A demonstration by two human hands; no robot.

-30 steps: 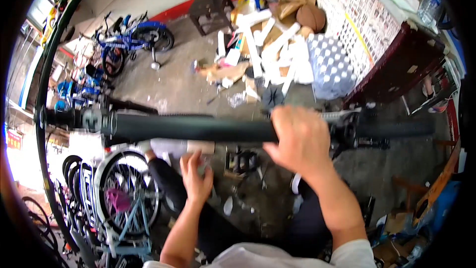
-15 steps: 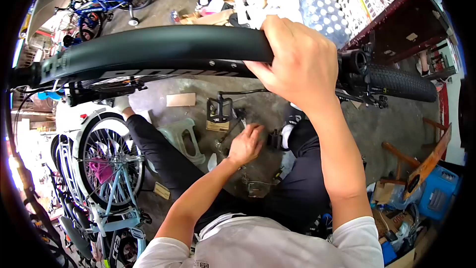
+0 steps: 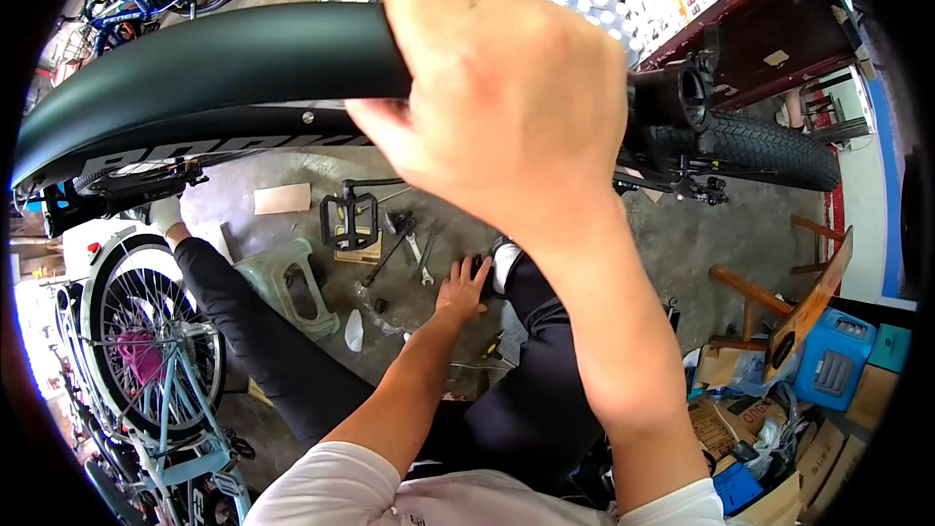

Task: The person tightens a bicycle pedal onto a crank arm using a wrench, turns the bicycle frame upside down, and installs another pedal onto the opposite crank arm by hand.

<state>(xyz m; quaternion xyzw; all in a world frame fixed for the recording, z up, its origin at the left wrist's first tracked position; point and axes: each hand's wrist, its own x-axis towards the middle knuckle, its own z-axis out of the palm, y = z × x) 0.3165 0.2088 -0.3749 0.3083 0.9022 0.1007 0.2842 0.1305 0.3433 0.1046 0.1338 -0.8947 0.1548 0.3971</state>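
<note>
Right hand grips a matte black, rounded bicycle frame tube; left hand sits lower, free

We have our right hand clasped round the frame tube at the upper middle of the frame, the thumb on its lower side. From there the tube runs to the left edge, with pale lettering below it. Right of that hand we see a black, knobbly rubber tyre.

Our left hand is near the middle of the frame, below the tube and well apart from it. It grasps nothing, fingers spread; we cannot tell whether it touches the grey concrete floor. Just right of its fingertips is a black-and-white shoe, and near it on the left lies a slim, silver metal wrench. Farther left we find a black, squarish bicycle pedal and a pale green plastic stool.
</note>
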